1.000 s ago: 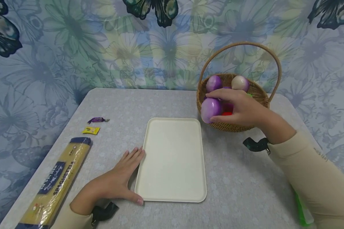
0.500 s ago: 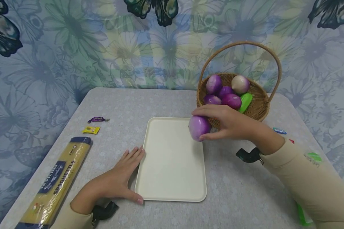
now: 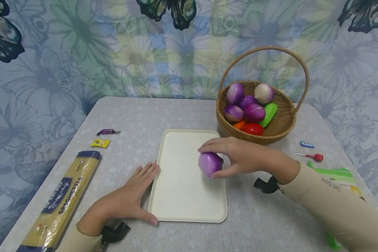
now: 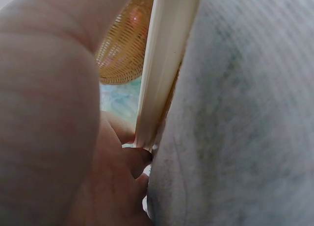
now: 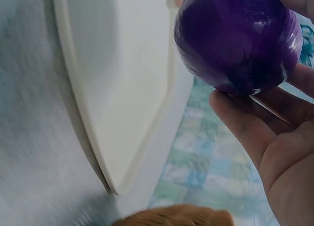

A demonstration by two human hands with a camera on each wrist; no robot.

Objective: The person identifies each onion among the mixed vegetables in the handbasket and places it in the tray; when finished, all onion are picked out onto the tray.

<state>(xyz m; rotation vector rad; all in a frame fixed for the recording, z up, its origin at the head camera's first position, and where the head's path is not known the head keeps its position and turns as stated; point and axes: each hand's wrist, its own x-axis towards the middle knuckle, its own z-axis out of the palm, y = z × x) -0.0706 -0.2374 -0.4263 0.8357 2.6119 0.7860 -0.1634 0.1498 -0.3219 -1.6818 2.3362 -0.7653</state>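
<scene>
Between the thumb and fingers of my right hand is a shiny purple onion, held over the right side of the cream tray. In the right wrist view the onion shows in the fingers, apart from the tray behind it. My left hand lies with straight fingers along the tray's left edge, its thumb at the near left corner. The left wrist view shows fingertips right at the tray's side.
Behind the tray stands a wicker basket with several onions, a green vegetable and a red one. Spaghetti and wrapped candies lie left; a lollipop, blue-wrapped sweet and green-white packet lie right.
My right hand has brought the onion out from the basket, toward me and leftward, over the tray. The left hand stays at the tray's edge.
</scene>
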